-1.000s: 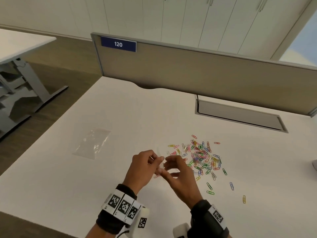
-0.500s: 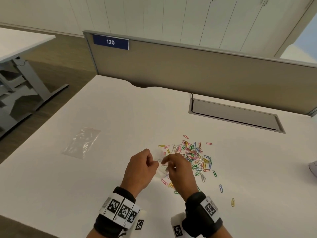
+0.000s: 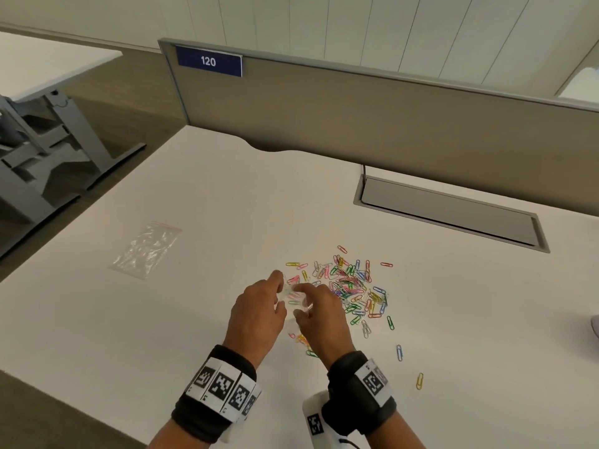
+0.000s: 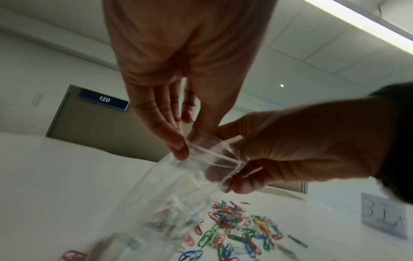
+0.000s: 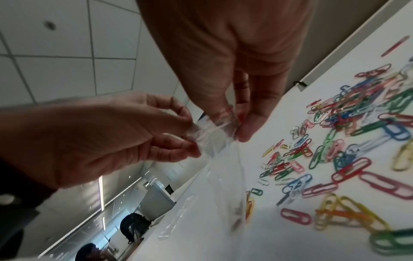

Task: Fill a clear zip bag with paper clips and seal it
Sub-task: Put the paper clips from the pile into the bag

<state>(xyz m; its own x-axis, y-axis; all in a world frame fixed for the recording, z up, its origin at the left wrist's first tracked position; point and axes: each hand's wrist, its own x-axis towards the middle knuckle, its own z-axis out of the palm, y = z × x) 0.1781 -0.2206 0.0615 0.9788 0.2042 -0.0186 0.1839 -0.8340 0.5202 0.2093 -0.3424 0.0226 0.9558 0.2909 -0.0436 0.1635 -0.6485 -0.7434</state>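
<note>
Clear zip bag [image 4: 196, 169] held up at centre frame just over the white desk [image 3: 194, 319], its top edge pinched from both ends. My left hand [image 3: 256, 319] pinches the left end between thumb and fingers [image 4: 176, 144]; my right hand [image 3: 324, 322] pinches the right end, fingertips curled on the strip. Bag body hangs down, a few clips blurred inside. Loose coloured paper clips [image 3: 353, 286] lie scattered right of centre on the desk, beside my right hand. Second clear bag [image 3: 146, 249] lies flat at left of frame, well apart. Blue "120" sign [image 3: 209, 61] on the divider, upper left.
</note>
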